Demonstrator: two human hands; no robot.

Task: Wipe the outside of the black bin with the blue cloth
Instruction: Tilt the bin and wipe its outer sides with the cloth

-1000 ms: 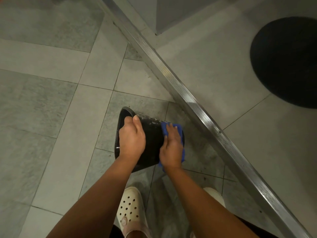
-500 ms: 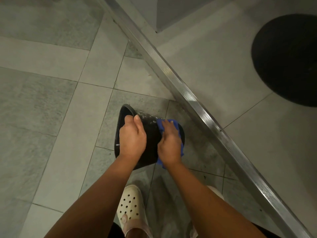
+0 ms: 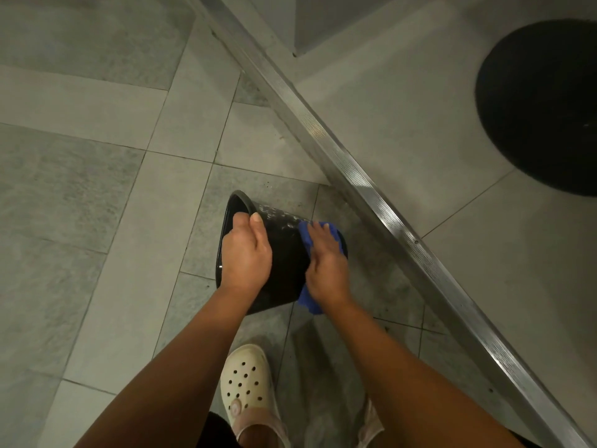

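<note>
A black plastic bin (image 3: pixel 286 263) lies tipped on its side just over the grey tiled floor (image 3: pixel 97 195), with its open mouth turned to the left and its base to the right. The mouth shows only as a dark sliver, so I cannot tell whether anything is inside. Pale flecks dot the far side of its outer wall.

The left hand (image 3: pixel 246 257) grips the rim, fingers curled over the edge into the mouth and the thumb on the outside. The right hand (image 3: pixel 327 270) lies on a crumpled blue cloth (image 3: pixel 306 238), fingers stretched over it, pressing it against the bin's wall near the base.

A ribbed metal threshold strip (image 3: pixel 371 195) runs diagonally just beyond the bin. A round black mat (image 3: pixel 542 105) lies well apart on the far side. A white perforated clog (image 3: pixel 248 392) stands below the bin.
</note>
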